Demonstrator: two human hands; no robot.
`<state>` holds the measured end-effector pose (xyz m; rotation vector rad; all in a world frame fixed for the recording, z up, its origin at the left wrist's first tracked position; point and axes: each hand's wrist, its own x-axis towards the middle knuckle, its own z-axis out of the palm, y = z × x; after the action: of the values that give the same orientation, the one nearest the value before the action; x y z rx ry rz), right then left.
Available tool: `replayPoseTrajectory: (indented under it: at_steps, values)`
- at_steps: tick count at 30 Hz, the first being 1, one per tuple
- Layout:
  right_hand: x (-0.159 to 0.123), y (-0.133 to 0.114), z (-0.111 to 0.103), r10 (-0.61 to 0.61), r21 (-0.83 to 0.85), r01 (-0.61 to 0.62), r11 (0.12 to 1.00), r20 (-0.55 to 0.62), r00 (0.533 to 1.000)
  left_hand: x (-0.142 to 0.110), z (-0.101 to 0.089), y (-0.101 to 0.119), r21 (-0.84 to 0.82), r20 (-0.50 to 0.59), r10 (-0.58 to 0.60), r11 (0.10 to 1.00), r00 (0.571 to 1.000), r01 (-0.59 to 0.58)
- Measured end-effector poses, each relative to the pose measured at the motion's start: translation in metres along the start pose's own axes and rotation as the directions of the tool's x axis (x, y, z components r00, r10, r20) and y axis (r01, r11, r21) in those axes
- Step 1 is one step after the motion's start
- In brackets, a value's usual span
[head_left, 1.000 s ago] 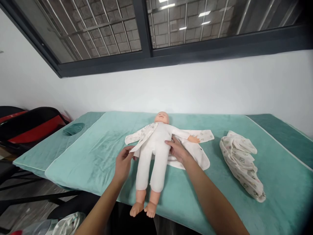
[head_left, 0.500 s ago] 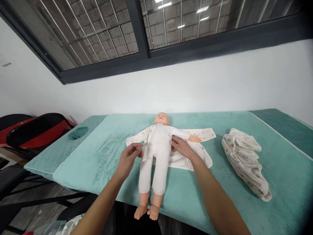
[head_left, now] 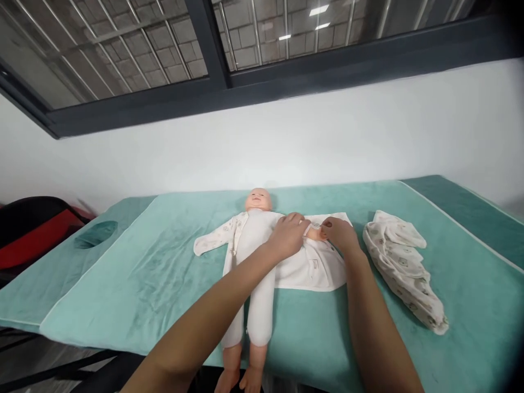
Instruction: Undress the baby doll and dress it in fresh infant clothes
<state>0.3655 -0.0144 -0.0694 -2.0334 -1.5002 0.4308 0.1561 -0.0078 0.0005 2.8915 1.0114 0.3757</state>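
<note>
A baby doll [head_left: 256, 229] with a white cloth body lies on its back. A white printed baby jacket [head_left: 323, 267] is spread under it, one sleeve [head_left: 213, 237] covering the doll's arm on the left side. My left hand [head_left: 290, 234] reaches across the doll's chest and is closed round its other arm near the forearm. My right hand [head_left: 340, 233] pinches at the tips of that arm's bare hand [head_left: 316, 234], above the jacket's flat sleeve. The fingers of both hands partly cover the doll's arm.
A bundled white printed garment [head_left: 405, 270] lies to the right on the green padded table [head_left: 164, 273]. The table has a round hole [head_left: 96, 234] at its left end. A black and red chair [head_left: 36, 240] stands beyond it. A white wall and a barred window are behind.
My left hand has moved right, from beside the doll's hip to its arm. My right hand has shifted from the doll's side to its hand. The view has turned slightly right.
</note>
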Motion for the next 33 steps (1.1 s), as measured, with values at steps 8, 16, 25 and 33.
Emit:
replayPoseTrajectory:
  at_steps: [8, 16, 25, 33]
  values:
    - [0.007, -0.008, 0.008, -0.120, 0.271, 0.082, 0.959, 0.126, 0.985, 0.029, 0.015, -0.029, 0.273, 0.144, 0.035, 0.959, 0.989, -0.073]
    - [-0.001, -0.019, 0.012, -0.144, 0.338, 0.120, 0.933, 0.046, 0.989, 0.007, -0.022, -0.038, 0.369, -0.007, -0.024, 0.929, 1.000, 0.025]
    - [-0.017, -0.038, -0.019, -0.016, 0.927, -0.015, 0.374, 0.023, 1.000, 0.005, -0.013, -0.034, 0.452, 0.036, -0.064, 0.891, 0.997, 0.041]
    - [-0.023, -0.055, -0.014, -0.296, 0.977, -0.035, 0.210, 0.098, 0.950, 0.025, 0.035, -0.010, 0.003, -0.110, -0.205, 0.978, 0.973, 0.206]
